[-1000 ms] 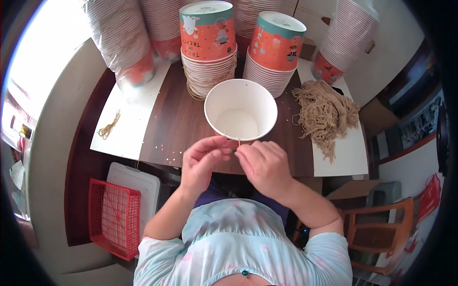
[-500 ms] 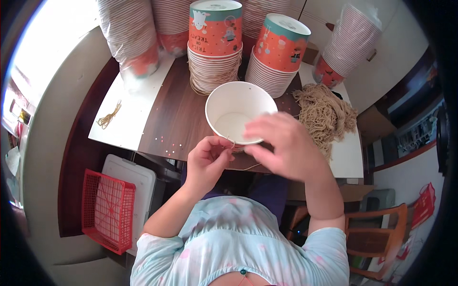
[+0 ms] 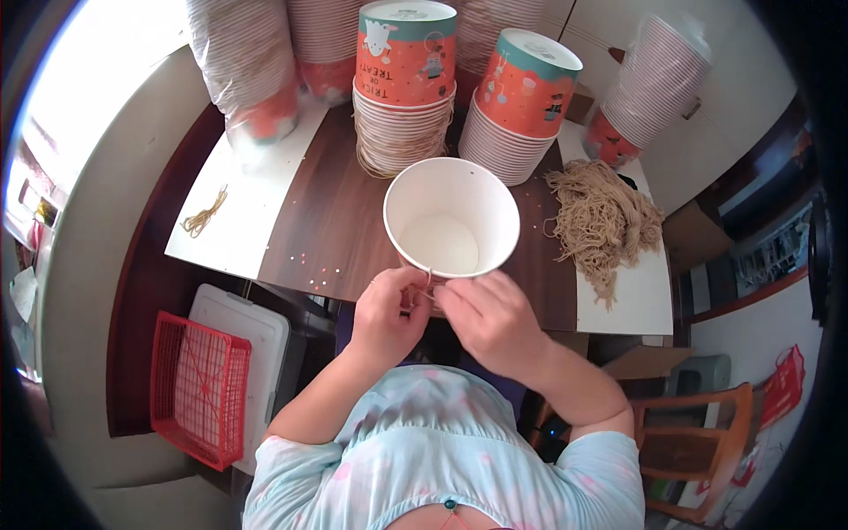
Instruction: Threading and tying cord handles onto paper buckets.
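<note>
A white-lined paper bucket (image 3: 452,216) stands mouth up near the front edge of the table, its inside bare. At its near rim a thin beige string (image 3: 430,276) comes up by the wall. My left hand (image 3: 385,311) pinches this string just left of the rim's nearest point. My right hand (image 3: 496,320) is closed against the same spot from the right, fingertips pressed together at the string; the exact hold is partly hidden by the fingers.
Behind the bucket stand upside-down bucket stacks, one hung with strings (image 3: 405,132) and one plain (image 3: 514,146). Plastic-wrapped stacks (image 3: 240,71) rise further back. A heap of beige string (image 3: 605,225) lies right, a small bundle (image 3: 205,212) left. A red basket (image 3: 201,389) sits lower left.
My right hand has come down from over the bucket's mouth to the near rim, meeting my left hand at the string. The left hand has stayed close to its place.
</note>
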`<state>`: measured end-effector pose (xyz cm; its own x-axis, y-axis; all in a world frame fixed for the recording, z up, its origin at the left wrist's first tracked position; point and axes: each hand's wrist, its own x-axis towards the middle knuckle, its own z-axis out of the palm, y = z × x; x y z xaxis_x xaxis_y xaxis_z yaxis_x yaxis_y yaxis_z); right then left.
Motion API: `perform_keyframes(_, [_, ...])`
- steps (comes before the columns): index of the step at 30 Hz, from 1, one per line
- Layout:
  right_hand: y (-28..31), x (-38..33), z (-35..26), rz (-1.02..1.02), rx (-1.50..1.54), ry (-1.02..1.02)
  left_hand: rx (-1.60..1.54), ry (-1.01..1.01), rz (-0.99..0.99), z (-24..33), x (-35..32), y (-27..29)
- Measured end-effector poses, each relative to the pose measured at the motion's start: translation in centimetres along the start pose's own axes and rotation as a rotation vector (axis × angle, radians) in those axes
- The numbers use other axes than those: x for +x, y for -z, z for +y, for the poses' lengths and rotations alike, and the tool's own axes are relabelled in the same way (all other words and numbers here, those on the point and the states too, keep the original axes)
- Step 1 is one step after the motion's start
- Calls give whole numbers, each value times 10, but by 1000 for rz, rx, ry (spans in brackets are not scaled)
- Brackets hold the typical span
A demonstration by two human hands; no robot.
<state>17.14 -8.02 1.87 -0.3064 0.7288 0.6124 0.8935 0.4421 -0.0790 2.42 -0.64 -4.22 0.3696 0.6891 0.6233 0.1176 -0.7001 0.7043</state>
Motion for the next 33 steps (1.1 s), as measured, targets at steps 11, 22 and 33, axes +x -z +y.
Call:
perform_keyframes(11, [-57, -15, -3, 280, 109, -367, -916, 549, 304, 1, -11, -18])
perform_keyframes(22, [5, 29, 21, 31, 271, -21, -397, 346, 193, 2, -10, -6])
perform_keyframes(33, [-5, 31, 28, -58, -113, 354, -284, 232, 222, -1, -10, -5])
